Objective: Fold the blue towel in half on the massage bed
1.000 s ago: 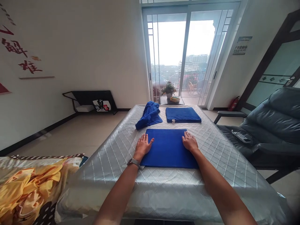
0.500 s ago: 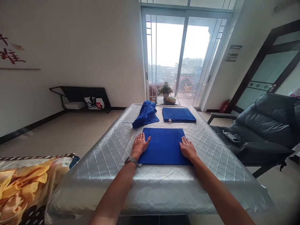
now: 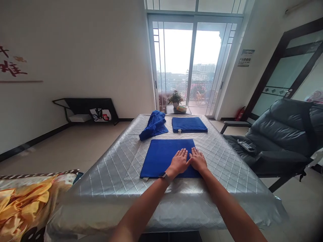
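Observation:
A folded blue towel (image 3: pixel 161 156) lies flat before me on the table, a small white tag showing at its near left corner. My left hand (image 3: pixel 179 162) rests palm down on its right half, fingers stretched out. Beside it, my right hand (image 3: pixel 198 159) lies flat over the towel's right edge, also with fingers extended; the two thumbs meet or nearly meet. Beyond is a stack of folded blue towels (image 3: pixel 189 124) with a white tag. To the left of that stack sits a crumpled blue towel (image 3: pixel 153 125).
The table has a silver quilted cover (image 3: pixel 113 171). A dark armchair (image 3: pixel 285 134) holding a power strip (image 3: pixel 246 146) stands at the right. Yellow cloth (image 3: pixel 22 208) lies at lower left. A potted plant (image 3: pixel 176 97) stands on a chair past the far edge.
My left hand has slid right across the towel, from its left edge to beside my right hand. The right hand stays at the right edge. The view has shifted slightly.

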The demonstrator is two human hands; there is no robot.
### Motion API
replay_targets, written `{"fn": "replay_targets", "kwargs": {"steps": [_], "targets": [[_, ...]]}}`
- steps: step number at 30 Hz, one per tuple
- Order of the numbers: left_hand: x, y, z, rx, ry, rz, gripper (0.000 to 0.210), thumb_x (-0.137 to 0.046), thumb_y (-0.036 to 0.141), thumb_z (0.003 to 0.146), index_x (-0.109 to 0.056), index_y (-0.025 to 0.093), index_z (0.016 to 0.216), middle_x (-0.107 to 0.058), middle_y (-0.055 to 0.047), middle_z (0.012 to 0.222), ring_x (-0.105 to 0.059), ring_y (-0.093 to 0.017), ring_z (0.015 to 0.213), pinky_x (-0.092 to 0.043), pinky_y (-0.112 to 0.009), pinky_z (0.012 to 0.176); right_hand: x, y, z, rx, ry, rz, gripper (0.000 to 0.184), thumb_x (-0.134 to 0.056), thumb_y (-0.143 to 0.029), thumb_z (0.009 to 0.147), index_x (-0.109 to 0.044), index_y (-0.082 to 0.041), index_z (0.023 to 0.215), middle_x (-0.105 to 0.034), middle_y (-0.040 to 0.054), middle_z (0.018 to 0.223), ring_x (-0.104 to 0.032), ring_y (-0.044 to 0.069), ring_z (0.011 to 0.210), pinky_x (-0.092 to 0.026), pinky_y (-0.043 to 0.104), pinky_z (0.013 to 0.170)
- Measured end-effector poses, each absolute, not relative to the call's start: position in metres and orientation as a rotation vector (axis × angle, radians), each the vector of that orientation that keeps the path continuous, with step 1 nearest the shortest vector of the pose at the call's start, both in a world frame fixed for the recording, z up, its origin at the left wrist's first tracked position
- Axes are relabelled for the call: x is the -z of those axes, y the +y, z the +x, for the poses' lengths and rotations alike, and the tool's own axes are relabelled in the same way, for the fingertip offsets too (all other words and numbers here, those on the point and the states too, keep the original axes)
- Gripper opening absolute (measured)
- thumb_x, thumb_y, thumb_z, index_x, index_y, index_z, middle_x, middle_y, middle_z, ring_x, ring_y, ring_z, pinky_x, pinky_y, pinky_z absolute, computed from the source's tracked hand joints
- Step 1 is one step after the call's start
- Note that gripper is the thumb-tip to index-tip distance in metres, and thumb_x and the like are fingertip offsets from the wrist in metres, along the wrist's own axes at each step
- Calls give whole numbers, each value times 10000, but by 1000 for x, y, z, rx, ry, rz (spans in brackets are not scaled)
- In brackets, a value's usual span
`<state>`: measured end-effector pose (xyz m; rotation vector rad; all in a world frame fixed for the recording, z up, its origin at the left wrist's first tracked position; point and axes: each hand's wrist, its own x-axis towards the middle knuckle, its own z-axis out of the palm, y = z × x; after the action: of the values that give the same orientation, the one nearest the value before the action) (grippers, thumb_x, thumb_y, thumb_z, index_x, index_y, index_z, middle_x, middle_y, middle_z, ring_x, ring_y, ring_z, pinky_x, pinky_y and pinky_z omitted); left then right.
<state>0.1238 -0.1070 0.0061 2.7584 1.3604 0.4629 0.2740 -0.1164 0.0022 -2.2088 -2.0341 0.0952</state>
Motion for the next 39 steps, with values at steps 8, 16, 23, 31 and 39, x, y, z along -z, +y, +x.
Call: {"fn": "replay_targets", "kwargs": {"steps": [8, 16, 23, 31, 39], "targets": [[-1, -105, 67, -252, 1566, 2577, 801, -92, 622, 1017, -297, 85, 1575, -253, -125, 1651, -184, -243, 1542, -158, -446, 1264, -5, -117, 272, -142, -1990, -2190, 632, -204, -371, 1035, -269, -82, 1594, -232, 78, 1666, -199, 220, 1536, -126, 409, 1242], [14, -118, -40, -186, 1879, 2494, 830, -123, 645, 1006, -254, 69, 1588, -210, -137, 1661, -163, -275, 1544, -148, -442, 1261, -6, -116, 270, -133, -1973, -2202, 625, -214, -360, 1033, -287, -85, 1589, -239, 75, 1664, -215, 238, 1532, -146, 427, 1240], [11, -123, -37, -185, 1875, 2519, 870, -61, 665, 992, -260, 59, 1583, -241, -149, 1654, -182, -267, 1542, -157, -445, 1258, -23, -145, 264, 62, -2021, -2177, 600, -231, -323, 1035, -319, -82, 1577, -271, 93, 1653, -200, 252, 1535, -119, 450, 1242], [17, -120, -43, -265, 1860, 2535, 826, -154, 644, 1006, -290, 57, 1571, -260, -173, 1642, -212, -287, 1532, -196, -465, 1249, -8, -200, 265, -138, -2072, -2229, 637, -197, -407, 1047, -227, -109, 1610, -174, 71, 1675, -156, 240, 1547, -121, 445, 1250], [-7, -148, 28, -350, 1476, 2771, 689, -179, 520, 1052, -288, 89, 1578, -245, -142, 1651, -199, -234, 1536, -216, -421, 1256, -5, -198, 264, -167, -2025, -2209, 632, -208, -400, 1045, -230, -118, 1611, -182, 67, 1674, -159, 252, 1546, -104, 459, 1252]]}}
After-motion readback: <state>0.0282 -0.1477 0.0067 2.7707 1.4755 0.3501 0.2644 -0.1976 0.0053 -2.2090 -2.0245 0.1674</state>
